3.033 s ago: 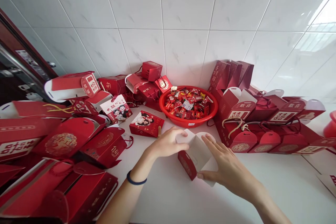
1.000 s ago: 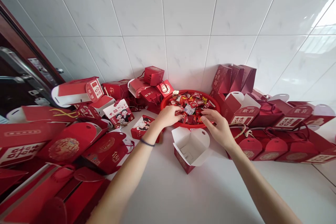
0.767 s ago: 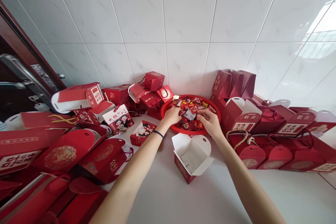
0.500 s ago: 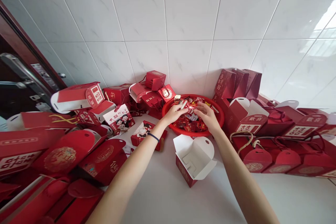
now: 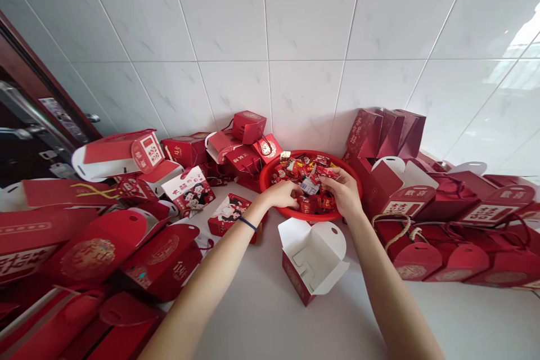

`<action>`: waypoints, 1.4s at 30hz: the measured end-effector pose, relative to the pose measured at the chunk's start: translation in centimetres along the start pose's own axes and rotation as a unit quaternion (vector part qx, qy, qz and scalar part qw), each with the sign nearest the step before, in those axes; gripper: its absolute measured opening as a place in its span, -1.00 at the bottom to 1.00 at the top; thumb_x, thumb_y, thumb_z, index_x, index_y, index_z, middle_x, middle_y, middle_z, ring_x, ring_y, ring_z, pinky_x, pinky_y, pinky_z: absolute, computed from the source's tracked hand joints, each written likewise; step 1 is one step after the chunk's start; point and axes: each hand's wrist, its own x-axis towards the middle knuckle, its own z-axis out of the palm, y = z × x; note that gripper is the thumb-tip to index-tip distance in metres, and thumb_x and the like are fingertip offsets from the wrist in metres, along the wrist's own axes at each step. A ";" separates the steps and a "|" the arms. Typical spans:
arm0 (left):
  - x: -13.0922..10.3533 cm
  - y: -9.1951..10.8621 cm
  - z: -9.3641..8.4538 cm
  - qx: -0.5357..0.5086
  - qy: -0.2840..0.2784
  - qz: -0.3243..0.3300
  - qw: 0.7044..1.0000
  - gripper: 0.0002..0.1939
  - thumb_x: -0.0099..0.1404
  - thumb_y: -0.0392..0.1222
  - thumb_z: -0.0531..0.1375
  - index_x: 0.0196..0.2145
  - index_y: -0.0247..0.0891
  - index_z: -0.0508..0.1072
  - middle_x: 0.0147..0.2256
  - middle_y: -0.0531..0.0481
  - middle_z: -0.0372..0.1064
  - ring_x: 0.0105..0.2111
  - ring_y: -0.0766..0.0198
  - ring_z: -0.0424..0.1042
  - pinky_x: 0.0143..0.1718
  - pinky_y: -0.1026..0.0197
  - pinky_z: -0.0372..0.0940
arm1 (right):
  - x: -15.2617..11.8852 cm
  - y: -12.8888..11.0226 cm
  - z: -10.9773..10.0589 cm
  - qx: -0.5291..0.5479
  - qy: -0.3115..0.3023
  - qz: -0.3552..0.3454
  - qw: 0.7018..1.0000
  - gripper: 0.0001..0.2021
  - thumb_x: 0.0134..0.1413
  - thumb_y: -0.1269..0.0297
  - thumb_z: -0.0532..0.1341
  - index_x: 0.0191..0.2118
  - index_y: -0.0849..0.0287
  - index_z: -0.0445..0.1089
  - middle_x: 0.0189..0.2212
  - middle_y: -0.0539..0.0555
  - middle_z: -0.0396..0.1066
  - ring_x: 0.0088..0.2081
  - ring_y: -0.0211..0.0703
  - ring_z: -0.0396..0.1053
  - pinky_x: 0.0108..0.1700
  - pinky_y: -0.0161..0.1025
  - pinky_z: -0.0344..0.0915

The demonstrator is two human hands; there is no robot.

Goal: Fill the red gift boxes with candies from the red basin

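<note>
A red plastic basin (image 5: 266, 181) full of wrapped candies (image 5: 311, 186) stands against the wall. Inside its left front edge, my left hand (image 5: 283, 196) reaches down with curled fingers, their tips hidden among the wrappers, so what they hold is unclear. My right hand (image 5: 346, 191) is at the basin's right side, thumb and fingers closed on a red-wrapped candy (image 5: 324, 172). In front of the basin, between my forearms, an open red gift box (image 5: 314, 259) with a white inside stands with its flaps up; its visible inside holds nothing.
Red gift boxes (image 5: 90, 250) are heaped on the left, some tipped over. More boxes (image 5: 403, 194) stand in rows on the right, several with cord handles. A printed box (image 5: 230, 215) lies left of the basin. A tiled wall (image 5: 306, 95) closes the back; a door handle (image 5: 25, 112) is far left.
My hands were close together above the candies, around a red-wrapped piece. They have moved apart: the left lower and toward the basin's front, the right outward to the right.
</note>
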 end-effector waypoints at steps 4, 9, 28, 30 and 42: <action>0.5 -0.4 0.2 -0.041 0.101 -0.010 0.994 -0.91 0.08 -0.20 0.33 -0.45 -0.25 0.61 -0.50 -0.02 0.51 -0.38 0.09 0.49 -0.26 0.15 0.33 | 0.0 -0.2 0.0 0.011 0.000 0.004 1.000 -0.69 -0.38 0.19 0.50 -0.47 0.13 0.42 -0.52 -0.07 0.46 -0.48 -0.25 0.34 -0.41 -0.28 0.31; 0.8 0.0 -0.1 -0.125 0.191 -0.001 0.974 -0.74 0.21 -0.07 0.29 -0.24 -0.29 0.63 -0.32 -0.05 0.59 -0.30 0.14 0.52 -0.22 0.17 0.39 | 0.1 -0.3 0.2 0.035 -0.021 0.034 0.999 -0.79 -0.31 0.23 0.39 -0.42 0.10 0.45 -0.44 -0.04 0.53 -0.36 -0.13 0.47 -0.27 -0.19 0.46; 0.0 3.5 1.0 -0.160 0.135 0.187 0.960 -0.79 0.17 -0.37 0.22 -0.38 -0.18 0.67 0.06 -0.06 0.52 0.11 0.03 0.46 0.21 -0.04 0.30 | 0.5 -0.7 -0.3 0.076 -0.096 0.109 0.986 -0.73 -0.21 0.20 0.46 -0.31 0.10 0.49 -0.33 -0.01 0.57 -0.30 -0.12 0.53 -0.34 -0.21 0.54; 0.4 3.0 0.9 -0.188 0.165 0.157 0.955 -0.76 0.17 -0.39 0.17 -0.39 -0.22 0.65 -0.03 -0.09 0.57 0.04 0.05 0.51 0.09 0.01 0.40 | 0.6 -0.4 -0.3 0.084 -0.075 0.101 0.988 -0.77 -0.27 0.27 0.45 -0.38 0.12 0.49 -0.39 0.00 0.58 -0.29 -0.07 0.55 -0.26 -0.17 0.56; 1.1 1.5 1.2 0.063 -0.011 0.088 0.994 -0.53 -0.03 -0.51 0.25 -0.16 -0.25 0.66 -0.11 -0.14 0.60 -0.04 -0.01 0.54 0.06 0.10 0.35 | 1.3 0.0 -1.1 0.149 -0.016 0.104 0.983 -0.84 -0.32 0.41 0.32 -0.58 0.09 0.31 -0.54 -0.15 0.48 -0.39 -0.25 0.51 -0.33 -0.30 0.52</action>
